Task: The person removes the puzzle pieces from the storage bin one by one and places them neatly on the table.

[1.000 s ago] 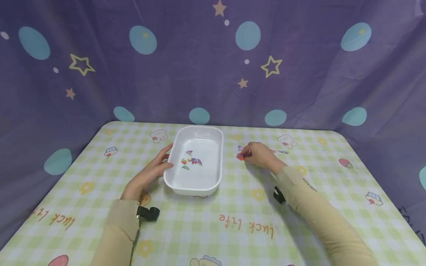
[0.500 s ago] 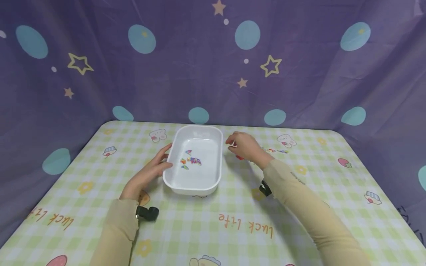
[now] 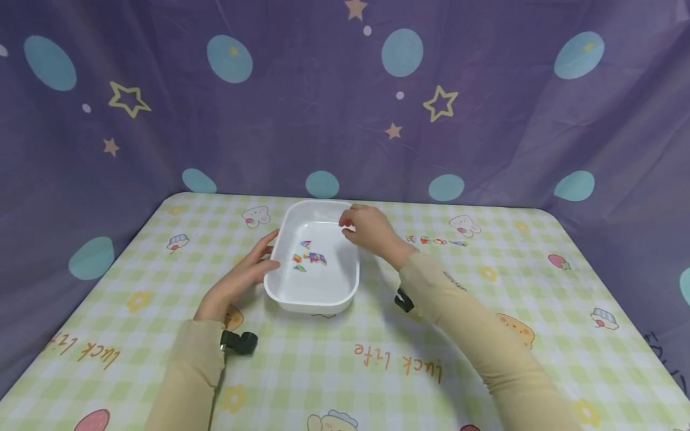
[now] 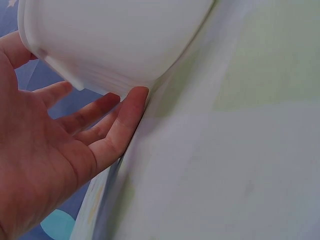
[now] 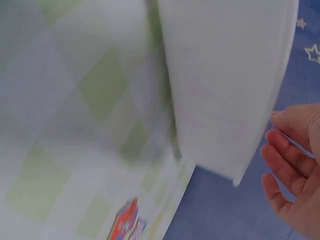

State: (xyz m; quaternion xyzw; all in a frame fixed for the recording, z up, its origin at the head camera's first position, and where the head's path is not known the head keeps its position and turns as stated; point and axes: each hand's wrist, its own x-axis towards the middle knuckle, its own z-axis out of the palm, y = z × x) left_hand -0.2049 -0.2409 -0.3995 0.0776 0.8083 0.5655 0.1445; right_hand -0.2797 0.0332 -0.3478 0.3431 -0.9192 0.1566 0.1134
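A white rectangular tray (image 3: 318, 292) stands on the table, with several small flat multicoloured pieces (image 3: 317, 258) lying in it. My left hand (image 3: 239, 278) holds its left side, thumb on the rim and fingers against the outer wall. In the left wrist view those fingers reach the lower edge of the tray (image 4: 115, 40). My right hand (image 3: 372, 230) is over the tray's right rim, fingers bent loosely. In the right wrist view, thumb and index finger of that hand (image 5: 300, 165) are apart, with nothing visible between them. Their tips come close to the rim.
Several similar coloured pieces (image 3: 440, 241) lie in a row on the checked tablecloth (image 3: 302, 383), right of the tray. A red piece (image 5: 124, 220) shows on the table in the right wrist view. A purple patterned curtain (image 3: 280, 137) hangs behind the table.
My right hand has left a red piece on the table and moved left to the tray's right rim. The left hand, the tray and the pieces inside stay put.
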